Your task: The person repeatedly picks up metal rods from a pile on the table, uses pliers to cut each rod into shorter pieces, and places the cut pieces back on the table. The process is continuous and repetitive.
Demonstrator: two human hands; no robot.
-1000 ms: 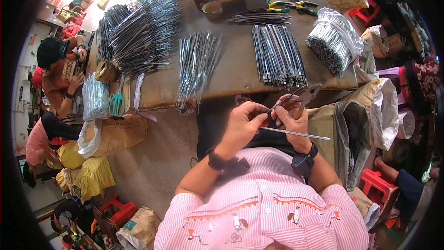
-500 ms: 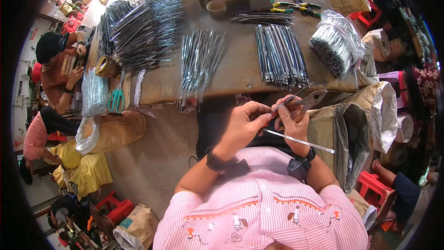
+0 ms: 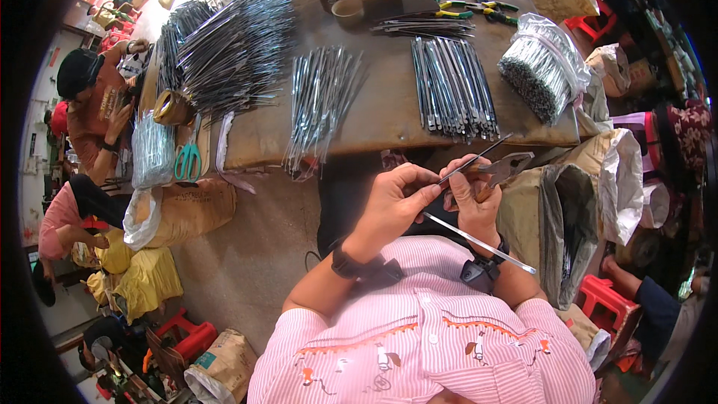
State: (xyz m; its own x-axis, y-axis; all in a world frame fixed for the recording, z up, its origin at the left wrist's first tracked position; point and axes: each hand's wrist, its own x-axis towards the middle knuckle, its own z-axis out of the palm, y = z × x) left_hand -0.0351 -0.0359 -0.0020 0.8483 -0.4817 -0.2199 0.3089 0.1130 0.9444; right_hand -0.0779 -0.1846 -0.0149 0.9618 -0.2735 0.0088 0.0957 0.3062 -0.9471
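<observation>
My left hand (image 3: pixel 400 198) is closed, its thumb and fingertips pinching thin metal strips. A dark strip (image 3: pixel 490 150) slants up to the right from the pinch, across the fingers of my other hand. Below it, a silver strip (image 3: pixel 482 244) runs down to the right, passing over my right wrist. My right hand (image 3: pixel 476 213) is closed round a pair of pliers (image 3: pixel 512 167), whose jaws stick out to the right; its thumb and fingers also meet the dark strip. How the strips join between the fingertips is hidden.
On the table (image 3: pixel 389 116) lie a loose bunch of silver strips (image 3: pixel 321 101), a neat row of strips (image 3: pixel 454 90), a large dark heap (image 3: pixel 235 52), a wrapped bundle (image 3: pixel 542 71) and teal-handled scissors (image 3: pixel 188 161). An open sack (image 3: pixel 565 209) stands at my right. A co-worker (image 3: pixel 97 112) sits far left.
The pliers in my right hand have turned slightly, jaws farther right. The silver strip's free end has dropped a little, and the dark strip's tip has shifted right. Both hands stay together.
</observation>
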